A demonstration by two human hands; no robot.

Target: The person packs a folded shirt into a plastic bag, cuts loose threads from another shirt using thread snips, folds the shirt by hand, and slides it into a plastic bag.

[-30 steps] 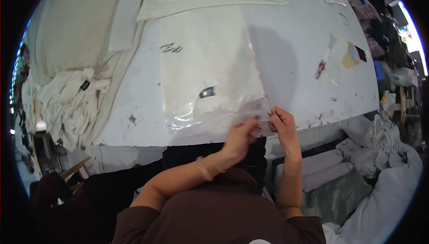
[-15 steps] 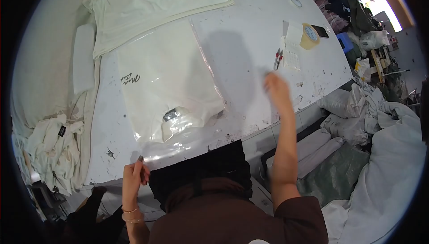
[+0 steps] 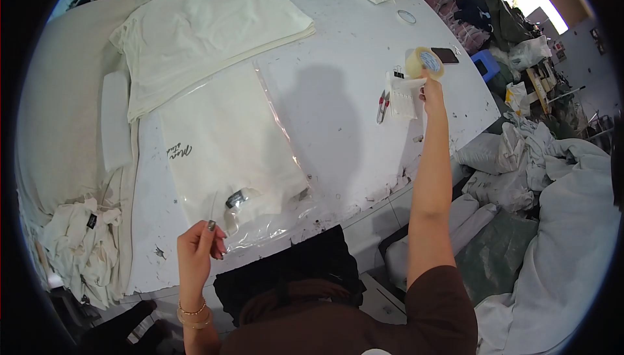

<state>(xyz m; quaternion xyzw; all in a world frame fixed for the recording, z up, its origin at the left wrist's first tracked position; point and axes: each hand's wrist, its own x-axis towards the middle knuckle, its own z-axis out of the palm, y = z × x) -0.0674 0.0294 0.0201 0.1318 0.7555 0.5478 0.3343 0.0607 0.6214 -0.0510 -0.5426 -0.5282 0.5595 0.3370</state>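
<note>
A folded cream shirt (image 3: 224, 140) with dark script lettering lies on the table inside a clear plastic bag (image 3: 276, 225). My left hand (image 3: 200, 244) is closed at the bag's near left corner, thumb and fingers pinching its edge. To the right, my right hand (image 3: 432, 94) reaches out and pinches the edge of a white label sheet (image 3: 404, 103), whose top part is lifted and bent. A roll of clear tape (image 3: 424, 64) stands just beyond those fingers. Left of the sheet lie red-handled thread snips (image 3: 383, 107).
A black binder clip (image 3: 398, 75) and a phone (image 3: 444, 56) lie near the tape. Larger cream shirts (image 3: 214, 27) spread across the back left. Crumpled cream cloth (image 3: 81, 244) hangs at the left edge. Stuffed sacks (image 3: 497, 153) stand on the right beyond the table.
My right hand has moved up and right to the label sheet and now grips it, bending its top. My left hand has risen slightly at the bag's corner. The camera view has shifted.
</note>
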